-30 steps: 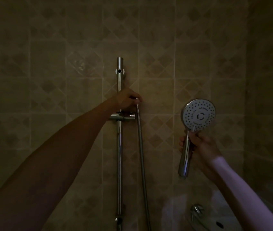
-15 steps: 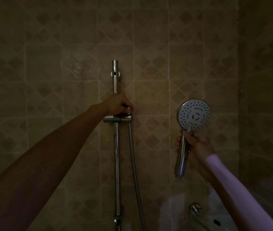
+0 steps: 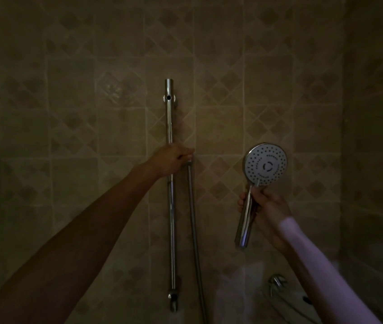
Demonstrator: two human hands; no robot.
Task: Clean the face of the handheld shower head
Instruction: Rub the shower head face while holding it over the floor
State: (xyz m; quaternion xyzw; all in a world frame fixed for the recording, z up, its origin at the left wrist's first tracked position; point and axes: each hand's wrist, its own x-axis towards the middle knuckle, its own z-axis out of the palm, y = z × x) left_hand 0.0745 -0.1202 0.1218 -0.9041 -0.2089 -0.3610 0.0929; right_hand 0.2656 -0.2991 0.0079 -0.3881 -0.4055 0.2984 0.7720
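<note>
A chrome handheld shower head (image 3: 265, 165) is held upright at the right, its round white nozzle face turned toward me. My right hand (image 3: 266, 208) is closed around its chrome handle below the face. My left hand (image 3: 173, 160) reaches to the wall and is closed around the holder on the vertical chrome slide rail (image 3: 170, 206), at the top end of the metal hose (image 3: 194, 230). The holder itself is hidden under my fingers. The hose hangs down from there and leaves the bottom of the view.
The wall is dim beige tile with diamond patterns. A chrome faucet (image 3: 277, 282) and a white tub edge (image 3: 286, 302) sit at the bottom right. A side wall closes in at the far right.
My left hand and the holder have slid down the rail. The shower head in my right hand has stayed at about the same spot.
</note>
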